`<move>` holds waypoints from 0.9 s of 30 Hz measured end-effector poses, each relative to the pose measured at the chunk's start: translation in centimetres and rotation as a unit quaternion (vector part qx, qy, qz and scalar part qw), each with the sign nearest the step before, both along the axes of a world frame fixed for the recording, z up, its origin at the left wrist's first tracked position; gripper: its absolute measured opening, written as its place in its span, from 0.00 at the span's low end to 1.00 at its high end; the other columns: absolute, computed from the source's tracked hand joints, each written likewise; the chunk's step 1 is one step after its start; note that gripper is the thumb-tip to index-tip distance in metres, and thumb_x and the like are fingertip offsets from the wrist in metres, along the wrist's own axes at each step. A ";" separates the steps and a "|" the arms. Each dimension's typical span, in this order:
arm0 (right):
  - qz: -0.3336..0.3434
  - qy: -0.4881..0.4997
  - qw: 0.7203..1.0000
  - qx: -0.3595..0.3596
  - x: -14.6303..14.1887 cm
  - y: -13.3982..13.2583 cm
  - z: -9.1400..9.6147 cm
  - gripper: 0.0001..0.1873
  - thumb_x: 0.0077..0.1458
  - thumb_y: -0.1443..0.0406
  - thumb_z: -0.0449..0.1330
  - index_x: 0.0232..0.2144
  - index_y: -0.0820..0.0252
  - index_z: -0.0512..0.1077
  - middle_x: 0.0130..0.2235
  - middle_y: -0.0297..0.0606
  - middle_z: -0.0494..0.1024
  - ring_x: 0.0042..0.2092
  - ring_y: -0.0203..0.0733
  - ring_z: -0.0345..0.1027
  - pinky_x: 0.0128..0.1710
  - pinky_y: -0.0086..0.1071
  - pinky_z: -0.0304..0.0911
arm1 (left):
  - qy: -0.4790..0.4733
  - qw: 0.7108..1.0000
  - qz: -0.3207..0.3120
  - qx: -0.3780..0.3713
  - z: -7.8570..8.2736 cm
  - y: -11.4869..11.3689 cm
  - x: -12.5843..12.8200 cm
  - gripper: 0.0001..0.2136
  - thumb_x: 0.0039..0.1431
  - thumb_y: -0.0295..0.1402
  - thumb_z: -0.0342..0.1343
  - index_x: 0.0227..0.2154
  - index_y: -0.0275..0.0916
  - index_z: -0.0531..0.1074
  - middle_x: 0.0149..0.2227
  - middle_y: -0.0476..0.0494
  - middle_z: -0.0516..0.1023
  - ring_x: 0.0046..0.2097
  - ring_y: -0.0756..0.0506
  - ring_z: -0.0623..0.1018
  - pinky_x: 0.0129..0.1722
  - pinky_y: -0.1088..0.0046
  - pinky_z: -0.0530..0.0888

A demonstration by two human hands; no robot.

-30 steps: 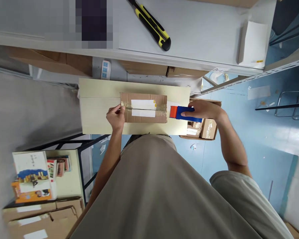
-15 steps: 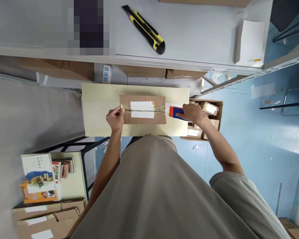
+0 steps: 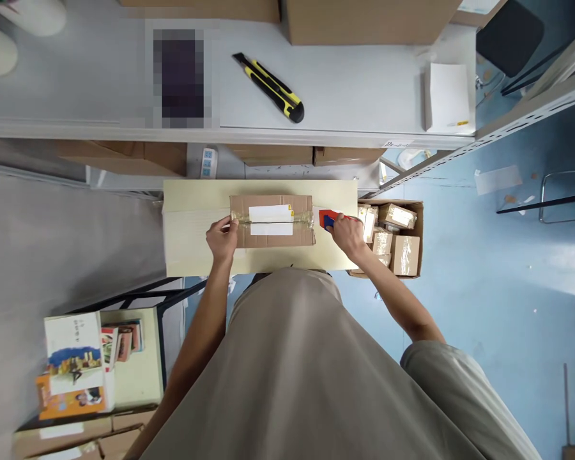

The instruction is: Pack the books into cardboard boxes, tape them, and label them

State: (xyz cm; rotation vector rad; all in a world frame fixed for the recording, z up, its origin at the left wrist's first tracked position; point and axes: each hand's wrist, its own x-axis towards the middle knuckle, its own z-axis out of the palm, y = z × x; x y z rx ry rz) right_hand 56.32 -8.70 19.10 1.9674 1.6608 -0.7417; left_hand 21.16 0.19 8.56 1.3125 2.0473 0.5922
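Note:
A brown cardboard box [image 3: 273,240] lies on the pale yellow board in front of me, with clear tape along its middle seam and a white label [image 3: 271,212] on top. My left hand [image 3: 223,239] pinches the box's left end near the seam, thumb on top. Just beyond the right end, my right hand [image 3: 347,235] is closed round a red and blue tape dispenser [image 3: 326,218], its red front turned to the box. A small gap shows between dispenser and box. The palm hides most of the dispenser's body.
The work surface is a pale yellow board [image 3: 196,249]. A carton [image 3: 420,243] of small taped boxes stands on the right. Ahead, a grey shelf [image 3: 345,96] holds a yellow-black utility knife [image 3: 271,88] and a white paper stack [image 3: 448,96]. Books [image 3: 74,354] lie at lower left.
My right hand has brought the tape dispenser left and turned it, so less of its blue body shows. The left hand keeps its hold on the box. The camera view has shifted slightly.

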 end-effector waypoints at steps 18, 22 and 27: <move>-0.030 0.027 0.943 0.331 4.9 5.3 11.8 0.32 0.81 0.54 0.46 0.76 0.69 0.53 0.59 0.66 0.79 0.62 0.72 0.76 0.63 0.59 0.70 | -0.134 0.819 -0.399 0.390 14.6 1.9 24.4 0.24 0.82 0.39 0.50 0.76 0.45 0.69 0.68 0.32 0.76 0.72 0.34 0.75 0.76 0.49 0.71; -0.011 0.023 0.902 0.432 6.2 10.2 11.3 0.28 0.81 0.61 0.41 0.75 0.68 0.55 0.61 0.62 0.78 0.66 0.68 0.73 0.71 0.65 0.63 | -0.151 0.815 -0.401 0.389 15.2 5.0 27.5 0.27 0.84 0.42 0.47 0.80 0.47 0.62 0.76 0.33 0.70 0.79 0.34 0.69 0.81 0.49 0.64; -0.003 -0.008 0.896 0.444 7.5 15.3 9.2 0.28 0.80 0.63 0.42 0.74 0.70 0.60 0.62 0.61 0.76 0.70 0.69 0.68 0.75 0.71 0.55 | -0.143 0.817 -0.411 0.378 15.6 6.8 27.0 0.29 0.83 0.48 0.50 0.80 0.47 0.63 0.81 0.35 0.66 0.83 0.33 0.64 0.85 0.48 0.58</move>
